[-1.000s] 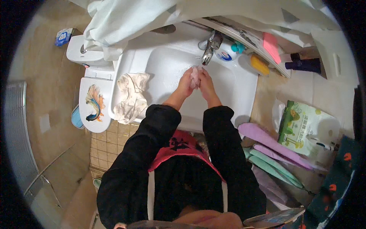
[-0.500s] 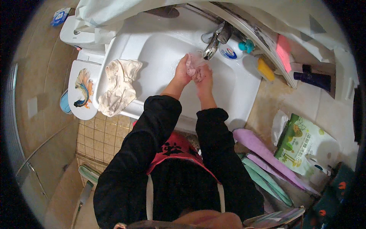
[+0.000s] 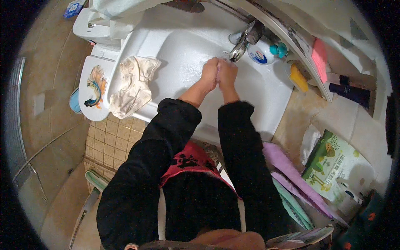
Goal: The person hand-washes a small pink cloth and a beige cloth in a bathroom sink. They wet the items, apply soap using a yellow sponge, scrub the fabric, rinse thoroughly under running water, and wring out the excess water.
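A small bathroom surrounds a white sink (image 3: 258, 93), with a square-tiled floor (image 3: 109, 135) showing lower left of it and a white curtain (image 3: 109, 11) hanging across the upper left of the frame. At the upper centre, just below the chrome faucet (image 3: 241, 48), the two hands meet over the basin. The left hand (image 3: 209, 73) and the right hand (image 3: 227, 74) are pressed against each other, fingers curled in and nearly closed. A sliver of pink cloth (image 3: 218, 71) shows between them; the hands cover most of it, so its shape is hard to judge. Water glistens in the basin to the left of the hands. Black sleeves (image 3: 166, 135) reach up from the lower part of the frame, pushed back from the wrists.

A cream garment (image 3: 134, 85) lies crumpled over the sink's left rim, well apart from the hands. Further left is a toilet lid (image 3: 109, 68) with a fish picture (image 3: 96, 86) on it. Right of the faucet stands a white bottle (image 3: 258, 55) with a teal top, then a yellow sponge (image 3: 298, 78). Toward the right edge are a dark tube (image 3: 351, 95) and, lower down, a green-and-white package (image 3: 333, 168).
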A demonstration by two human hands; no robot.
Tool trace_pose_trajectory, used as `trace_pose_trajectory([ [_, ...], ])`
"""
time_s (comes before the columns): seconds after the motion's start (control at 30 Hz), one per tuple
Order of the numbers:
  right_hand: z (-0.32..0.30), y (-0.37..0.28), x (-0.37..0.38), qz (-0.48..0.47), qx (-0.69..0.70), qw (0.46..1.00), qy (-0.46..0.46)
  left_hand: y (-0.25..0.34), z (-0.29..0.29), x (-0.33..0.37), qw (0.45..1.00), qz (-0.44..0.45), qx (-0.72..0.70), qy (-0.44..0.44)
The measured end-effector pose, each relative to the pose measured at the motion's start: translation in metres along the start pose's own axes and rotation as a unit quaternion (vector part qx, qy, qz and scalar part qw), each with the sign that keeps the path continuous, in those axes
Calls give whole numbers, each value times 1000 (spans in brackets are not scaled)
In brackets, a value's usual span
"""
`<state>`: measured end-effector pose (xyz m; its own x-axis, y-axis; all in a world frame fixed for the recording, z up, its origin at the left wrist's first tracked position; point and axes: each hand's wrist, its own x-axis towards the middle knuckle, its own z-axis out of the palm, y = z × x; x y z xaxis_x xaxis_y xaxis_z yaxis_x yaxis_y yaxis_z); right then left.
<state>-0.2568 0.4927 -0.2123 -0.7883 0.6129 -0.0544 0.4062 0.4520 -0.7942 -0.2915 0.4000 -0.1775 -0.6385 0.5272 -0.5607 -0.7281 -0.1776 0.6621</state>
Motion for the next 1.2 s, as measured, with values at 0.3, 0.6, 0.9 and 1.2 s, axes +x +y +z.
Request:
trace_pose_trajectory([
  [0.3,-14,-38,-8,291,699,650,-69,6,6,1,815,449,362,52],
  [0.6,26,25,15,140,758,596,-225,26,18,-10,812,359,460,10],
  [0.9,2,-31,6,283,571,771,-20,24,2,0,997,70,-23,-16],
  [1.2,-41,-60,-38,152,244,945,-153,11,4,-1,958,-55,-267,-91],
])
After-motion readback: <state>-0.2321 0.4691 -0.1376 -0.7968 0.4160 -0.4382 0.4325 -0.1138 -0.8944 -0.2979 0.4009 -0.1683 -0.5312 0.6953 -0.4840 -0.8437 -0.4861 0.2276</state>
